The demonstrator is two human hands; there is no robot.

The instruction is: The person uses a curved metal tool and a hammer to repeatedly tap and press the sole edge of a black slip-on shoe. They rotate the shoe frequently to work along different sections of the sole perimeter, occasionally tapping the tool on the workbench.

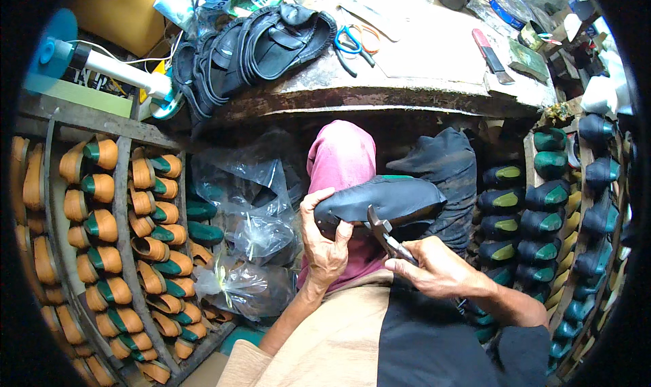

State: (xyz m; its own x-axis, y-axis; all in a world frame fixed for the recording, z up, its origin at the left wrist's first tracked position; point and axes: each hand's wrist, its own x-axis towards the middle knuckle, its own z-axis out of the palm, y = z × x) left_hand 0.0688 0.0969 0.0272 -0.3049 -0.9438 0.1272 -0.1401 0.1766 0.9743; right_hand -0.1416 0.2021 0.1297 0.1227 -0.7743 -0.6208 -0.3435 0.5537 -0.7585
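A black shoe upper [380, 200], stretched over a green last, lies sideways across my lap above a pink cloth on my knee [342, 149]. My left hand [325, 241] grips its left end, with fingers over the top and the thumb at the near edge. My right hand [441, 268] is closed around the handles of metal lasting pincers [383, 231]. The pincers' head rests at the near edge of the upper, around its middle. Whether the jaws bite the leather cannot be made out.
Racks of orange shoes [102, 190] stand at left, racks of dark shoes [542, 224] at right. Clear plastic bags [251, 238] lie beside my left leg. On the bench ahead [420, 68] are black leather pieces [258, 48], blue-and-orange-handled scissors [349, 41] and a red-handled knife [491, 54].
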